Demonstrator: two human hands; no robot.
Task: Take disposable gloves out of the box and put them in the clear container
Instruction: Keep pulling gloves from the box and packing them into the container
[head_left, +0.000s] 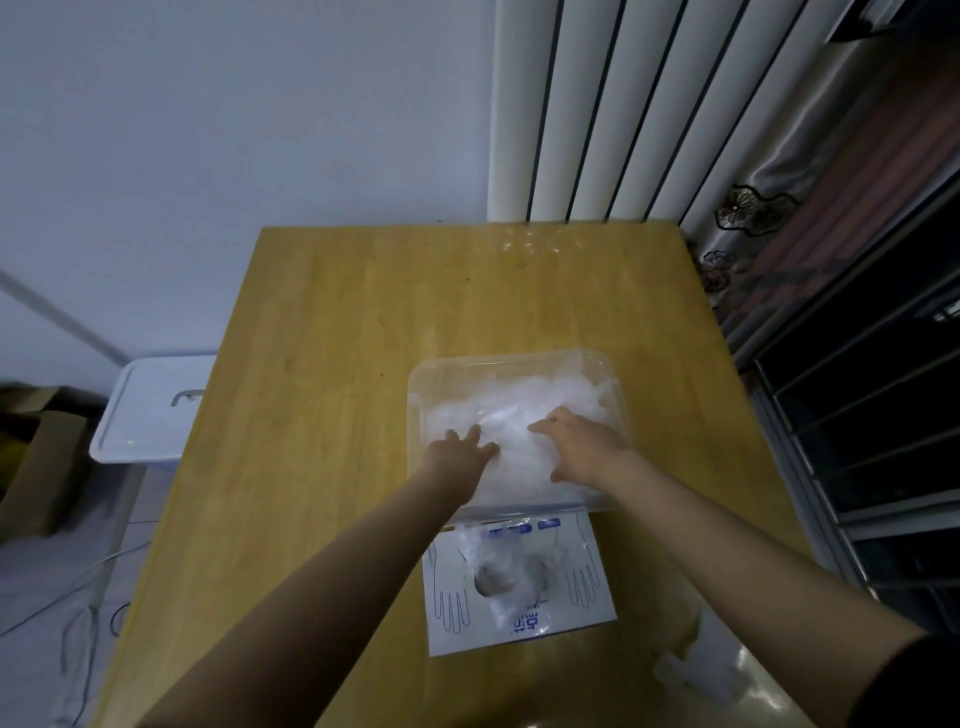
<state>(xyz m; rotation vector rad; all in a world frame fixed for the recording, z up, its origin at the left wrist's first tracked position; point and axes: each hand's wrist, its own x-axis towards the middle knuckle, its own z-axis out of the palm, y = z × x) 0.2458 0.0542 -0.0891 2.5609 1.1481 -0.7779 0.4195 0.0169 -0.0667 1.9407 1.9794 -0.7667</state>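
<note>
A clear container (415, 395) sits on the wooden table, filled with a heap of thin translucent disposable gloves (550, 395). Both hands are inside it. My left hand (460, 449) lies flat on the left part of the heap, fingers spread. My right hand (582, 444) presses down on the right part with fingers extended. Just in front of the container lies the white glove box (452, 608) with blue print and hand outlines; a glove (511, 571) pokes out of its oval opening.
Some loose crumpled gloves (696, 670) lie near the table's front right corner. A white lidded bin (148, 410) stands left of the table (322, 364), with cardboard boxes (36, 457) beyond it. A radiator and curtain are at the back right.
</note>
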